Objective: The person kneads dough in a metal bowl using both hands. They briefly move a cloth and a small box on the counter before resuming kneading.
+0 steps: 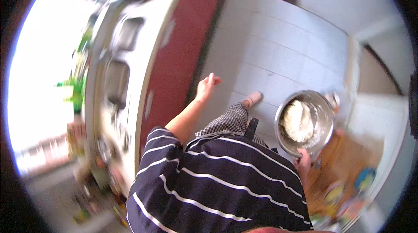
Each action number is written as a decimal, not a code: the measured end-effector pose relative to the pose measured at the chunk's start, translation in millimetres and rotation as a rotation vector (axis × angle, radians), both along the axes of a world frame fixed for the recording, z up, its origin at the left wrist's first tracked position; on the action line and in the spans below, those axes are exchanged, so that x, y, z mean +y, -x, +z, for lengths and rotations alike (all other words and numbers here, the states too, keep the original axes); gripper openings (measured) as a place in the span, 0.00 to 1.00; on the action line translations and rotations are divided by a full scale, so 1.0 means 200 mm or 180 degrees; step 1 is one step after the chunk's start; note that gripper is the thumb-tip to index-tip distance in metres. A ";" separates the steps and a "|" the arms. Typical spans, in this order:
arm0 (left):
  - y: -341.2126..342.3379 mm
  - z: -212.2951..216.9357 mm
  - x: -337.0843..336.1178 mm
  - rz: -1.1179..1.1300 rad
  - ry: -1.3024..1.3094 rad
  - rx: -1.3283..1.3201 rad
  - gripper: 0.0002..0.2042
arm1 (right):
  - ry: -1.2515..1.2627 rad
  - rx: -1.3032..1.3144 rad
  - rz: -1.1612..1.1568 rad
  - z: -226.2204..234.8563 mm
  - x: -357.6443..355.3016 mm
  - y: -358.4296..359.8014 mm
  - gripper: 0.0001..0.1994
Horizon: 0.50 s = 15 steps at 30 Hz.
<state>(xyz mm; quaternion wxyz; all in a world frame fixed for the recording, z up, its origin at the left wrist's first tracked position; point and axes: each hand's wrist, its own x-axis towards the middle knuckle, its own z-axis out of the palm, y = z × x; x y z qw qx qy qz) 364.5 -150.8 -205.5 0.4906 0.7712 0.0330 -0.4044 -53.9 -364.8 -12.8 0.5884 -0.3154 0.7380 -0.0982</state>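
My right hand grips the near rim of a large round metal bowl, its fingers partly hidden at the bowl's edge. Inside the bowl lies a lumpy, pale cream mass that looks like dough, with white smears on the wall around it. On the other side of my body, my left hand hangs in the air above the floor beside the red cabinets. It holds nothing, and its fingers are loosely bent and somewhat apart.
Left of me runs a pale counter with a double sink above red cabinets. A wooden tabletop at my right bears several blurred items, among them a blue round one. Light floor tiles stretch ahead toward a doorway.
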 end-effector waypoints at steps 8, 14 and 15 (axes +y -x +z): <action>0.19 0.14 0.57 0.0797 -0.0765 -0.2694 0.22 | -0.0174 -0.0135 0.1269 -0.05 -0.36 -0.24 0.05; -0.14 0.43 1.06 0.0391 -0.2581 -0.3346 0.25 | -0.0285 -0.0543 0.1767 0.08 -0.38 -0.31 0.04; -0.19 0.42 1.06 0.0262 -0.2813 -0.3279 0.26 | -0.0240 -0.0557 0.1694 0.10 -0.37 -0.31 0.03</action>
